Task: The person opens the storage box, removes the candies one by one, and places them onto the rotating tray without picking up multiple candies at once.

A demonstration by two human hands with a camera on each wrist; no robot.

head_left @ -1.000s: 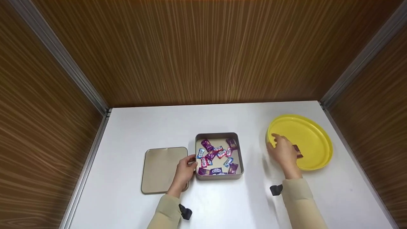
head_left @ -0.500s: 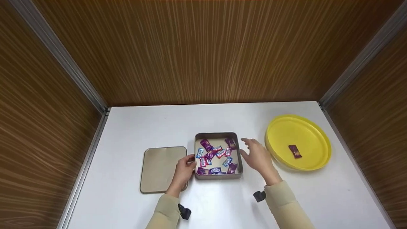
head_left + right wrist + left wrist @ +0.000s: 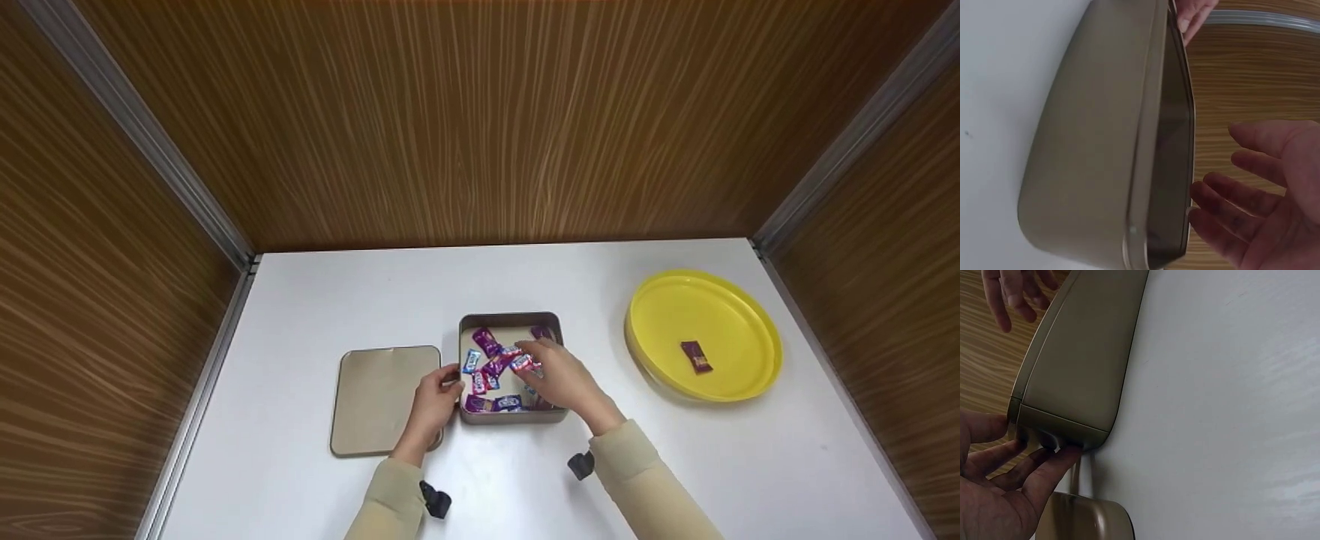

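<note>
A square bronze-coloured tin box [image 3: 511, 418] stands mid-table with several small wrapped candies [image 3: 486, 342] in it, some purple, some blue and red. My left hand [image 3: 433, 405] rests its fingertips against the outer left wall of the tin; in the left wrist view the fingers [image 3: 1050, 475] are stretched out to that wall near the rim. My right hand [image 3: 562, 379] is over the tin's right part, thumb and fingers spread above the candies and hiding some. In the right wrist view nothing shows between the right hand's fingers [image 3: 1235, 194].
A flat bronze lid [image 3: 375, 405] lies left of the tin, partly under my left hand. At the right stands a round yellow tray [image 3: 724, 315] with one purple candy [image 3: 697, 357] in it. Wood-patterned panels [image 3: 480, 127] enclose the white table [image 3: 337, 292].
My right hand has come left from the yellow tray to over the tin, leaving a purple candy in the tray. My left hand has stayed at the tin.
</note>
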